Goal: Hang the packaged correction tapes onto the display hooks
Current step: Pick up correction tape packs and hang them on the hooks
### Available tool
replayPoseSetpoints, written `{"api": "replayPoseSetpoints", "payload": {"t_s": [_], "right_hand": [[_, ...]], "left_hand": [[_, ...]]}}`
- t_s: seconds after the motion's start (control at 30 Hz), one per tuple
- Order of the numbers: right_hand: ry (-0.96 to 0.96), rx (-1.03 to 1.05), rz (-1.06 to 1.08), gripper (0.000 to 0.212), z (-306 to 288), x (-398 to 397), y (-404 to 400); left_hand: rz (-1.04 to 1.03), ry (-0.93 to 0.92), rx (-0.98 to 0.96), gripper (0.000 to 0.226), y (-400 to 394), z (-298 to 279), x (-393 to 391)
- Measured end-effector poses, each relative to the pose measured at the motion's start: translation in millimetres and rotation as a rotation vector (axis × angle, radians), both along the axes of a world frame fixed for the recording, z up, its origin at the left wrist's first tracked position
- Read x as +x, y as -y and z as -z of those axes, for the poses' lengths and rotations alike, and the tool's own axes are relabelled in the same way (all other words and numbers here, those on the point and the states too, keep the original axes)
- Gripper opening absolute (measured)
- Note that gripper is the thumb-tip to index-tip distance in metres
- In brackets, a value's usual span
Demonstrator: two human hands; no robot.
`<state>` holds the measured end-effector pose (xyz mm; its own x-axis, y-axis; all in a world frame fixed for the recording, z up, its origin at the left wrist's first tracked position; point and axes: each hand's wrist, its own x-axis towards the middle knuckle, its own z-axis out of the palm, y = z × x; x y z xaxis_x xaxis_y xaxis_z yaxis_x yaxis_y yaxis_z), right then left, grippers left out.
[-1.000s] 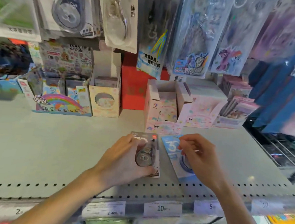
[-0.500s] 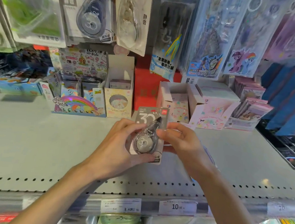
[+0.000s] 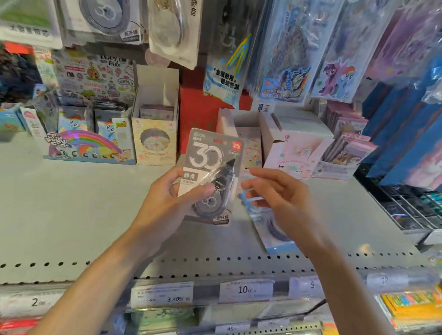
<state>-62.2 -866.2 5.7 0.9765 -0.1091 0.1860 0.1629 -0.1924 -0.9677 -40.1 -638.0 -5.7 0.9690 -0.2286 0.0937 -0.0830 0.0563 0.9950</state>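
My left hand (image 3: 170, 197) grips a grey packaged correction tape (image 3: 211, 163) marked "30", held upright above the shelf. My right hand (image 3: 278, 199) hovers just right of it with fingers loosely spread, holding nothing. Under that hand a blue packaged correction tape (image 3: 273, 230) lies flat on the grey shelf (image 3: 51, 206), partly hidden. More packaged correction tapes hang above: a dark blue one (image 3: 103, 4) and a clear one (image 3: 174, 16) at the top left. The hooks themselves are out of view.
Small boxes line the back of the shelf: a rainbow pony box (image 3: 83, 139), a cream box (image 3: 155, 124), a red box (image 3: 200, 120) and pink boxes (image 3: 296, 144). Hanging sticker packs (image 3: 332, 43) fill the upper right. Price tags (image 3: 246, 289) run along the shelf's front edge.
My left hand lifted the grey package off the shelf and raised it upright. My right hand left the blue package lying on the shelf, touched the grey one, then drew back to the right.
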Motion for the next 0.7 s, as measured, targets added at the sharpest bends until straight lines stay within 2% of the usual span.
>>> {"api": "replayPoseSetpoints", "payload": {"t_s": [0.1, 0.17, 0.27, 0.4, 0.53, 0.7], "right_hand": [[0.004, -0.278, 0.232, 0.012, 10.6, -8.3, 38.2], [-0.08, -0.466, 0.313, 0.022, 22.2, -16.8, 51.6], [-0.189, -0.628, 0.33, 0.039, 36.7, -28.0, 50.7], [-0.144, -0.857, 0.309, 0.063, 44.2, -36.3, 39.5], [-0.146, -0.846, 0.305, 0.064, 40.0, -37.3, 40.8], [-0.109, -0.541, 0.296, 0.059, 24.7, -44.1, 46.4]], "left_hand": [[-0.008, -0.004, -0.011, 0.035, 5.0, 4.3, 2.3], [-0.003, -0.008, -0.027, 0.038, 8.1, 7.3, 3.8], [0.009, -0.027, -0.049, 0.046, 14.2, 11.3, 5.8], [0.012, -0.045, -0.062, 0.047, 21.8, 14.1, 7.7], [0.005, -0.024, -0.038, 0.055, 23.2, 12.5, 8.1], [-0.001, -0.009, -0.045, 0.046, 21.0, 10.7, 6.6]]}}
